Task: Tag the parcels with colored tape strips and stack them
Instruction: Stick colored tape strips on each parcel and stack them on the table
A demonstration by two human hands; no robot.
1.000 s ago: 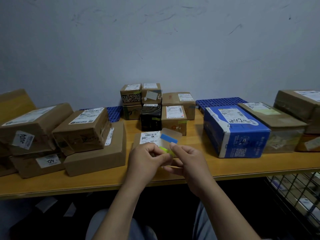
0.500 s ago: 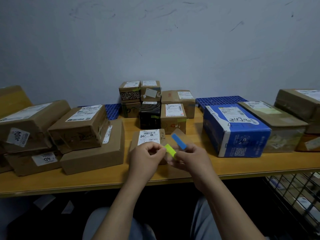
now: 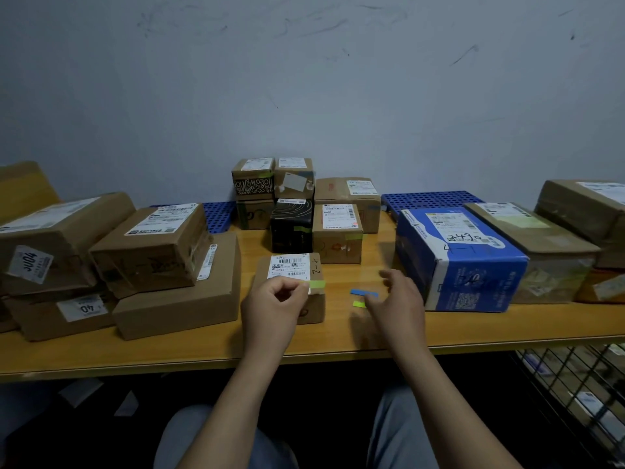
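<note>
A moment ago both your hands were together in front of the small parcel (image 3: 313, 308), pulling a green strip loose. Now they are apart. Your left hand (image 3: 275, 301) pinches one end of the green strip (image 3: 317, 284) and holds it on the small parcel's top front edge, just right of its white label (image 3: 289, 267). Your right hand (image 3: 397, 299) has moved to the right of the small parcel. Its fingers are loose and spread (a bit blurry) and hold nothing. The spare blue strip (image 3: 363, 292) and another green one (image 3: 358, 303) lie on the table (image 3: 338, 343) beside that hand. This parcel looks almost tagged. Next, I think, you rub the strip flat, then stack the parcel.
</note>
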